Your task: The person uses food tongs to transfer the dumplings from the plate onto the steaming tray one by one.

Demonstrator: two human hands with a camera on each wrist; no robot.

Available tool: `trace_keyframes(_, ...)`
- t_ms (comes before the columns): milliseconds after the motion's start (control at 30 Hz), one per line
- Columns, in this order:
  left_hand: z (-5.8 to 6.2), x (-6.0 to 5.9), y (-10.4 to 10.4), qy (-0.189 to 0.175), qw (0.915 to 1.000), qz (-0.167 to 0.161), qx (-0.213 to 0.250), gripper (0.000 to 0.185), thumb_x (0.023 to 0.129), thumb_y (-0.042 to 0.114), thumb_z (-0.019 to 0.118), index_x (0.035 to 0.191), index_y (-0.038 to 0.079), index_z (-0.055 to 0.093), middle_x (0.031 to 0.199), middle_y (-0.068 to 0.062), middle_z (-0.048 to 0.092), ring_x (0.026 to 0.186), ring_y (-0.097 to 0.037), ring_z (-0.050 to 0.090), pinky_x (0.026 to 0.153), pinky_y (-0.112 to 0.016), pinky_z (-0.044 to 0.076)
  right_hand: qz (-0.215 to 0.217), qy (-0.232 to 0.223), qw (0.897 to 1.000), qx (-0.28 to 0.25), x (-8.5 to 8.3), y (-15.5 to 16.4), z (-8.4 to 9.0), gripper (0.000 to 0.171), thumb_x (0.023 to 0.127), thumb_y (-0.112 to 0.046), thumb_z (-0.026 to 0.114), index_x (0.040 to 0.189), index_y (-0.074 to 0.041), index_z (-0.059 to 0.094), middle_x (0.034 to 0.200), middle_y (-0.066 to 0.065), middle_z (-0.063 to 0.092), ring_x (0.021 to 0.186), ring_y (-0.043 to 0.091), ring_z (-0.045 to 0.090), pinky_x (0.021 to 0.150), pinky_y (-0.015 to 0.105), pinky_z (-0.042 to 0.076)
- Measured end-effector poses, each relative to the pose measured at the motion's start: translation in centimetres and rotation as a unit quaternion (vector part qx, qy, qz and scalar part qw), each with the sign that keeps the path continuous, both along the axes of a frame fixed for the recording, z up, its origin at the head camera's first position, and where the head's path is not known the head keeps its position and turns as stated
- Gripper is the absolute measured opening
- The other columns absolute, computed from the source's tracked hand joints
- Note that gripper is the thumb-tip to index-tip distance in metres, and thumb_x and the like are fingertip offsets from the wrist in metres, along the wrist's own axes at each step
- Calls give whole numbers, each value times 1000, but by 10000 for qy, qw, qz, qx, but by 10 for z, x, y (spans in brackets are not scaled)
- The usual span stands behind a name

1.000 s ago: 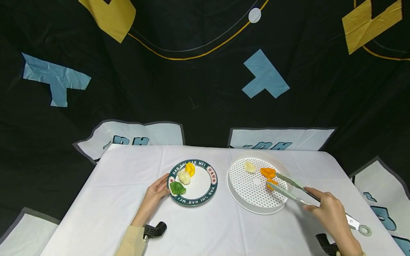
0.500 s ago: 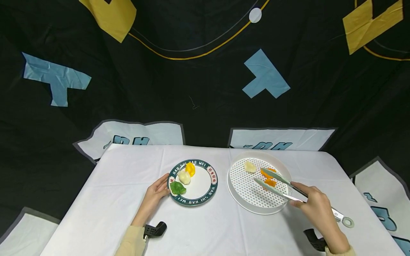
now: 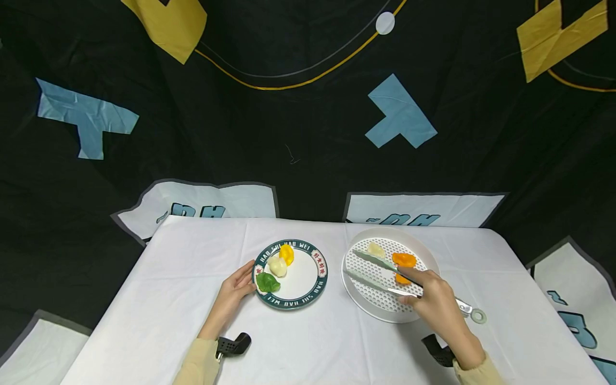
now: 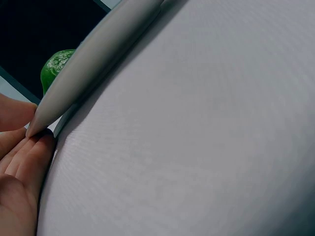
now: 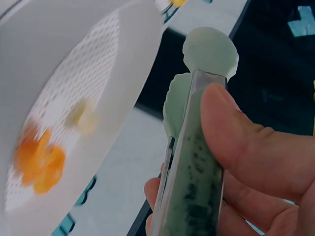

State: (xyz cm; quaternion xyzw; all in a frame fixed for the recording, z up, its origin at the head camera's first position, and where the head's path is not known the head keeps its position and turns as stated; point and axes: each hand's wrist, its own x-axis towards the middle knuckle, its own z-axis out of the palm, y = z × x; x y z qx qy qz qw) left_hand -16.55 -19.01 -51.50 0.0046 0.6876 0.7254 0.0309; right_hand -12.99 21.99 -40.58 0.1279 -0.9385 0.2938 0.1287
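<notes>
Two hands, right (image 3: 435,299) gripping tongs (image 3: 380,272), left (image 3: 236,289) touching plate (image 3: 300,299)

We note pale beige sleeves on both forearms, each with what appears to be a black wrist-mounted camera bracket.

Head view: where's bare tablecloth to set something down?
Bare cloth left of the left hand, along the table's near edge between both wrists, and right of the perforated tray. Crowded mid-table: rimmed plate, tray, tongs in the right hand.
</notes>
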Motion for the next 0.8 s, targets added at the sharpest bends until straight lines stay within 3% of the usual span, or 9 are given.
trace_keyframes(133, -1, 0, 0, 13, 10000, 6, 9, 62, 87, -11, 51, 145, -7, 30, 148, -26, 31, 135, -32, 34, 103, -20, 37, 246, 96, 9996, -100, -3, -21, -1, 60, 58, 0, 87, 114, 1, 68, 115, 17, 66, 105, 35, 60, 89, 53, 49)
trace_keyframes(467, -5, -1, -2, 4, 9999, 30, 122, 63, 87, -10, 52, 145, -8, 29, 149, -26, 30, 135, -33, 33, 101, -17, 38, 833, 108, 9962, -223, -13, -80, 3, 59, 58, 1, 86, 114, -5, 70, 115, 9, 67, 104, 26, 61, 93, 44, 50)
trace_keyframes(800, -5, -2, -1, 79, 9999, 40, 70, 63, 86, -11, 51, 145, -9, 28, 148, -27, 30, 134, -35, 33, 100, -18, 39, 1372, 43, 9904, -179, -21, -121, -6, 55, 62, -5, 85, 115, -6, 69, 114, 4, 68, 97, 19, 60, 84, 36, 53)
